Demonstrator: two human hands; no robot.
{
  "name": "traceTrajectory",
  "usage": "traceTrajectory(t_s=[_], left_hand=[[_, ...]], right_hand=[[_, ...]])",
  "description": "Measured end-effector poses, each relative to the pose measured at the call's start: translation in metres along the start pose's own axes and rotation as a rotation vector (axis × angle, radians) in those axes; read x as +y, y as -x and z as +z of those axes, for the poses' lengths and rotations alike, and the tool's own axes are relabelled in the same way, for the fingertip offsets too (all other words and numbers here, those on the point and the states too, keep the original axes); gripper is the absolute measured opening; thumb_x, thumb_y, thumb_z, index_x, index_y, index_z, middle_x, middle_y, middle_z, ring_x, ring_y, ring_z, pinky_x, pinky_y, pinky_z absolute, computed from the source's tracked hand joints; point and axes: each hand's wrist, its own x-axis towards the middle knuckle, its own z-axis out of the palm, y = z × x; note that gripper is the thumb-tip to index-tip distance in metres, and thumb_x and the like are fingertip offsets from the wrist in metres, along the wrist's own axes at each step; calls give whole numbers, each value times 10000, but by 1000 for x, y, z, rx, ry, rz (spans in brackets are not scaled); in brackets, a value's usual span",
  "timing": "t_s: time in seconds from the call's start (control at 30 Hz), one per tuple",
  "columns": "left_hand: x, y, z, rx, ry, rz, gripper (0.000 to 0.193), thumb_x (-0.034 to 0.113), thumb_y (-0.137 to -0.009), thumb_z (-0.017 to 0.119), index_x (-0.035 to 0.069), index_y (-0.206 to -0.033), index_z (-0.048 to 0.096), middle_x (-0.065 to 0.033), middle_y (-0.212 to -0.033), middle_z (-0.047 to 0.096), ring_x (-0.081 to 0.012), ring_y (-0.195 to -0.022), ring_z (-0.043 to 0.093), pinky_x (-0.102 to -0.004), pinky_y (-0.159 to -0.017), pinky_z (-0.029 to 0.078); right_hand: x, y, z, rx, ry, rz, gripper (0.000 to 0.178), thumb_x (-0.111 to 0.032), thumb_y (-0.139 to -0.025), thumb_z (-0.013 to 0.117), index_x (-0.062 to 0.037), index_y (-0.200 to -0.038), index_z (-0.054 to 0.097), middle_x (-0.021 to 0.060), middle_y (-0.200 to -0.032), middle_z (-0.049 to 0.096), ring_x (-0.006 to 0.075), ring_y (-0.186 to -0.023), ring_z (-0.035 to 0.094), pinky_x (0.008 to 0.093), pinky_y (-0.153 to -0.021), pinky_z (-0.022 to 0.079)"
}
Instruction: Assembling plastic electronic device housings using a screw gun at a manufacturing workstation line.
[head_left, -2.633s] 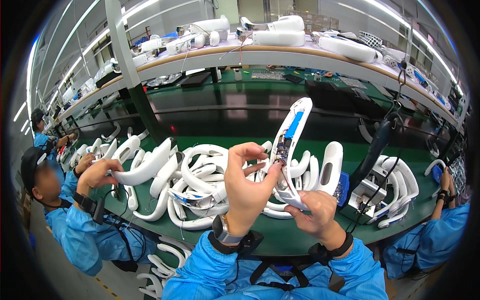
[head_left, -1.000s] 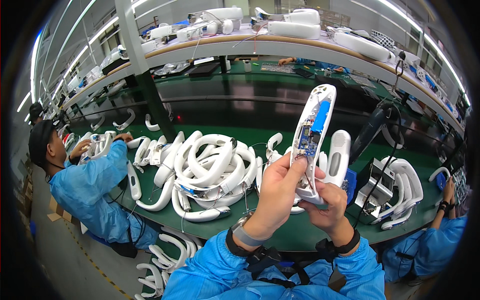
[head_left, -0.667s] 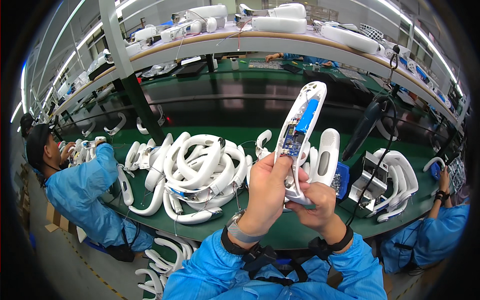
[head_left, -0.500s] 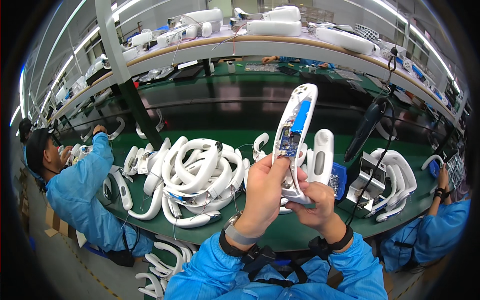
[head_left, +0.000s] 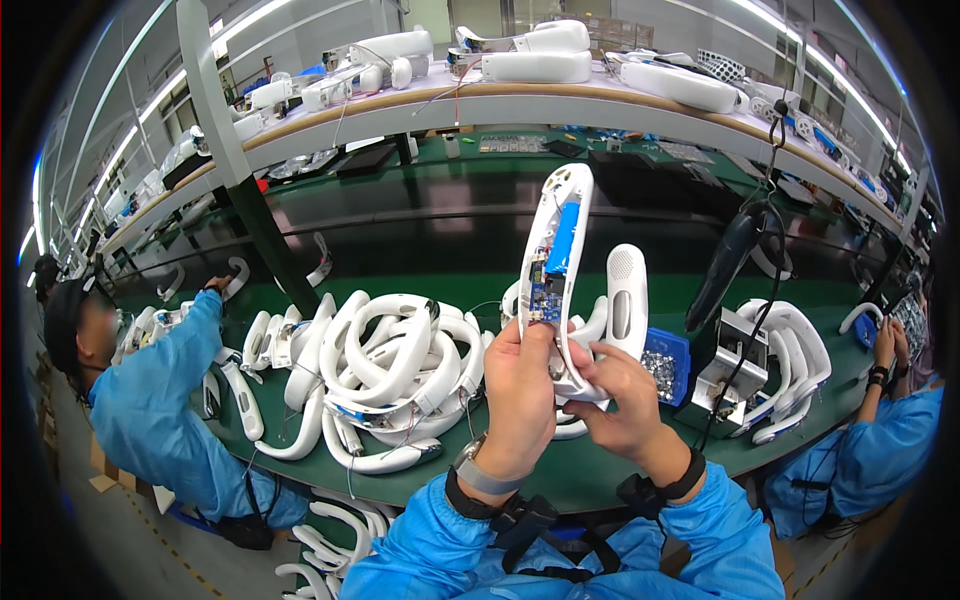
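Both my hands hold a curved white plastic device housing, raised over the green bench. One arm of this housing (head_left: 530, 240) is uncovered and shows a blue cylindrical battery (head_left: 565, 238) and a small blue circuit board (head_left: 546, 298). The other arm (head_left: 627, 300) has a perforated white cover with a grey oval inset. My left hand (head_left: 520, 385) wraps the lower part of the uncovered arm, thumb near the board. My right hand (head_left: 620, 405) is closed on the curved lower part, fingertips on its edge. Wires inside are too small to make out.
A heap of white curved housings (head_left: 400, 350) lies on the left of the green bench (head_left: 560, 475). Right of my hands are a blue tray of screws (head_left: 667, 365), a metal fixture (head_left: 728, 370) and a hanging black electric screwdriver (head_left: 730, 265). Co-workers in blue sit on both sides.
The housing has moved left and a little down with both hands, still held. My right fingers have shifted on its lower part. The co-worker at left has stretched an arm farther forward.
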Motion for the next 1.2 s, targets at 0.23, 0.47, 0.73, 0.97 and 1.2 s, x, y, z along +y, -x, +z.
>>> traceTrajectory(t_s=[0.23,0.47,0.73,0.97,1.2], left_hand=[[-7,-17,-31,26,-231,86,464,85,-983,446,-24,-1430,382,-199,-1369,530,-266,-1268,521,-396,-1041,427],[-24,92,-93,10,-513,-89,234,17,-954,493,-67,-1093,660,-164,-1002,695,-193,-895,675,-303,-845,524],[-31,125,-116,-108,-663,-160,199,5,-944,528,-38,-1042,696,-96,-866,730,-152,-788,693,-263,-755,543],[-81,134,-142,66,-507,-392,403,-48,-927,494,-22,-1329,495,-159,-1239,598,-188,-1059,631,-292,-786,560],[-92,125,-114,-157,-1052,-119,275,-71,-874,540,-20,-1132,619,-113,-1195,598,-187,-1014,646,-234,-715,558]], right_hand=[[48,-38,4,-91,265,183,371,-26,-734,707,-55,-1090,607,122,-946,644,353,-949,593,500,-1022,392],[188,-69,28,-300,493,447,279,-65,-737,713,-72,-1003,630,170,-853,661,372,-887,619,465,-817,464],[276,-39,42,-396,548,643,398,-43,-739,679,-70,-1134,633,160,-1035,702,345,-988,657,438,-863,520],[156,-34,41,-824,235,587,435,-424,-823,659,-72,-1075,701,152,-949,714,341,-922,673,443,-860,510],[142,25,38,-685,360,239,362,-229,-712,790,-99,-1032,682,121,-914,695,326,-916,653,452,-849,475]])
